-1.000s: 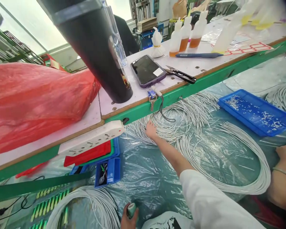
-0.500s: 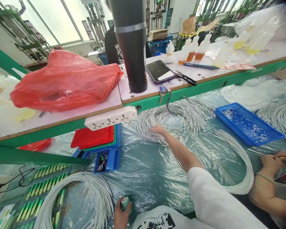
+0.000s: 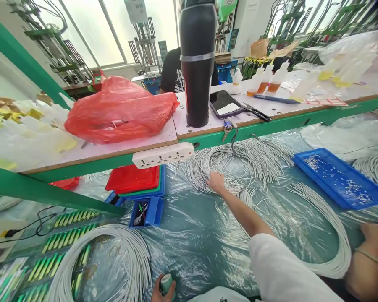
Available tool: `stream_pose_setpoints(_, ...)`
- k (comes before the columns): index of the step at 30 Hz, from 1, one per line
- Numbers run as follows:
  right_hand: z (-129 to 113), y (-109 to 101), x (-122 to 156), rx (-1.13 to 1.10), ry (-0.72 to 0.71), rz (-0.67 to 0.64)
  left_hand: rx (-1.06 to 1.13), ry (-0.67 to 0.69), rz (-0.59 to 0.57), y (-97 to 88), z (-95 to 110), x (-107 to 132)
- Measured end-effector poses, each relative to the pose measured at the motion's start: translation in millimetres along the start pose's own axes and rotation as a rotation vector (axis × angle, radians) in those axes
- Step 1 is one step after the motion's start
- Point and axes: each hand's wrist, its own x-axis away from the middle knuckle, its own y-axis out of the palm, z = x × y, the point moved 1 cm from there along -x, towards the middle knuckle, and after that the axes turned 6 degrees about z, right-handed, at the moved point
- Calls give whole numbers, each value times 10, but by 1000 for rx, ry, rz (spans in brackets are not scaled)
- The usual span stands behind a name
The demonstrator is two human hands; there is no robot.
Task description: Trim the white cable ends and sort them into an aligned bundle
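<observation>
My right hand (image 3: 216, 182) reaches far forward under the shelf and rests on a coil of thin white wires (image 3: 239, 161). Its fingers curl down into the strands. A second, larger loop of white wire (image 3: 334, 235) lies to the right of my forearm. My left hand (image 3: 159, 292) stays at the bottom edge, closed round a small green roll (image 3: 166, 283). Another white wire coil (image 3: 113, 256) lies just left of that hand. Everything sits on a table covered with clear plastic sheet (image 3: 192, 235).
A green-edged shelf (image 3: 271, 123) overhangs the wires, carrying a tall black tumbler (image 3: 197, 63), phone (image 3: 225, 105), snips (image 3: 258, 112), red bag (image 3: 119, 109) and bottles; keys (image 3: 227, 126) and a power strip (image 3: 164, 154) hang off it. Blue tray (image 3: 340, 178), stacked trays (image 3: 135, 180). A co-worker's hand (image 3: 373, 235) is at right.
The view has tilted up and drifted, so the shelf items sit further right. My right hand has stayed on the wire coil with fingers curling in; my left hand still holds the green roll.
</observation>
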Motion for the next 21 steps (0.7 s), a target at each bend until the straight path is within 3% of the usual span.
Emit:
stream_pose_setpoints(6,156,-15,211,-45,15,-10,29,-136,-166,-30,152,-70)
stream_pose_setpoints(12,20,228,282,-120,172,-154,16,-130,-173,-83,315,-132)
stream_pose_setpoints(16,-126,203,168,-120,176,-150,-32,-99,-137,-122,313,-203)
stream_pose_setpoints(21,-63,-90,-252,-133,189,-120,-125,-50,-111,-151,320,-223)
